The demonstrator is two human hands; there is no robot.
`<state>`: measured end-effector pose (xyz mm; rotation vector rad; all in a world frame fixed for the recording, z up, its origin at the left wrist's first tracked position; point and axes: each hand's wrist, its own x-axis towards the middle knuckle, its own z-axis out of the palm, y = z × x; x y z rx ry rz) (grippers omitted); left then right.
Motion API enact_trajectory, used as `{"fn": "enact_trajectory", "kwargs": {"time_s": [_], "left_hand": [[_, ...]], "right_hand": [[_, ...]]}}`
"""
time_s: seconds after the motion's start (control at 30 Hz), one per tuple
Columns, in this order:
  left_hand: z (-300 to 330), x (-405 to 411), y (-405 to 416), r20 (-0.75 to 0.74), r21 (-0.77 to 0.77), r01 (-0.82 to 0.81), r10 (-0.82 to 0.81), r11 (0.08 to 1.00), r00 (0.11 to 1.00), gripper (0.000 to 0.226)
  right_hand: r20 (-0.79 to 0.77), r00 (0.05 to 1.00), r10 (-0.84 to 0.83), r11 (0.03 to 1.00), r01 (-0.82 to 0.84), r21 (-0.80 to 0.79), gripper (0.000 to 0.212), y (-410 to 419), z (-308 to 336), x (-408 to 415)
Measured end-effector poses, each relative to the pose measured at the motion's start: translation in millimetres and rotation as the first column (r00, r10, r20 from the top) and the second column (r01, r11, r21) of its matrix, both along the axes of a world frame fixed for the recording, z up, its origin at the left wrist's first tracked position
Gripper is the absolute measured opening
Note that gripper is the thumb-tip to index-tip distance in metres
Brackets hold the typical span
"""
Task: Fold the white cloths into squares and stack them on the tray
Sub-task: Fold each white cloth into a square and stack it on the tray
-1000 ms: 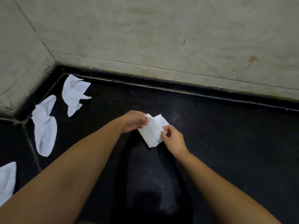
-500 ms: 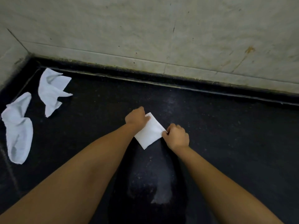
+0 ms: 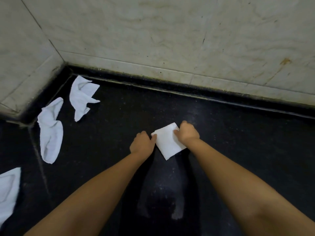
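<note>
Dark speckled countertop [image 3: 238, 150] in a corner of pale marbled wall tiles [image 3: 153, 31], viewed from above. From left to right: one loose white cloth [image 3: 7, 189] at the frame's left edge; a second crumpled cloth [image 3: 51, 132]; a third crumpled cloth [image 3: 81, 96] nearest the corner; the left hand [image 3: 142, 142], fingers curled, thumb tip touching the left edge of the folded cloth [image 3: 167, 142]; the right hand [image 3: 187, 132], fingers curled down onto that cloth's far right corner. Whether either hand pinches the fabric or merely presses it cannot be told. The folded cloth lies flat on the countertop between the hands, nearly square. No tray is visible. Likely risks: layers springing open when the hands let go, since the folds look uncreased; edges slipping askew during lifting, giving an uneven stack.
</note>
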<state>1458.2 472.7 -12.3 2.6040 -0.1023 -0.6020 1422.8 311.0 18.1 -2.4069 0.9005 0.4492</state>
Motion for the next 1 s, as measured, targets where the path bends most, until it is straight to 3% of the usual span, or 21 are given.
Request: {"fn": "enact_trajectory", "kwargs": {"time_s": [0.2,0.33,0.4,0.5,0.63,0.77,0.83,0.9,1.0], "left_hand": [[-2.7,-8.1,-10.2,-0.045,-0.006,0.048,-0.049,0.999,0.998,0.042],[1.1,-8.9,-11.5,-0.064,-0.178,-0.069,0.058,0.982,0.996,0.017],[10.2,-8.9,-9.8,-0.084,-0.313,-0.143,0.123,0.939,0.989,0.015],[33.5,-6.0,-9.3,-0.196,-0.5,-0.248,0.17,0.829,0.966,0.013],[69.1,-6.8,-14.0,-0.268,-0.616,-0.299,0.164,0.729,0.949,0.002],[89.1,-17.8,-19.0,-0.314,-0.683,-0.31,0.117,0.661,0.942,0.008],[94.4,-26.0,-21.3,-0.333,-0.7,-0.3,0.075,0.648,0.94,0.008],[98.0,-36.5,-25.4,-0.374,-0.723,-0.307,0.024,0.619,0.927,0.01],[101.6,-53.0,-36.9,-0.472,-0.751,-0.349,-0.087,0.56,0.877,0.018]], "right_hand": [[-0.07,0.995,-0.064,0.997,0.066,0.026,0.027,4.3,-4.6,-1.9],[0.002,0.997,-0.072,0.991,0.071,0.109,0.029,4.7,-5.8,-11.4],[0.107,0.985,-0.136,0.964,0.106,0.244,0.015,4.1,-3.1,-16.9],[0.183,0.922,-0.341,0.816,0.194,0.544,0.012,2.5,9.2,-25.3],[0.154,0.858,-0.49,0.568,0.18,0.803,0.009,-2.2,36.0,-37.7],[0.012,0.802,-0.597,0.331,0.232,0.915,0.019,-10.9,60.6,-54.3],[-0.014,0.762,-0.647,0.273,0.249,0.929,0.021,-12.9,69.4,-64.7],[0.04,0.73,-0.682,0.33,0.259,0.908,0.025,-12.6,76.0,-77.2],[0.238,0.694,-0.68,0.553,0.272,0.787,0.029,-12.4,80.9,-100.8]]}}
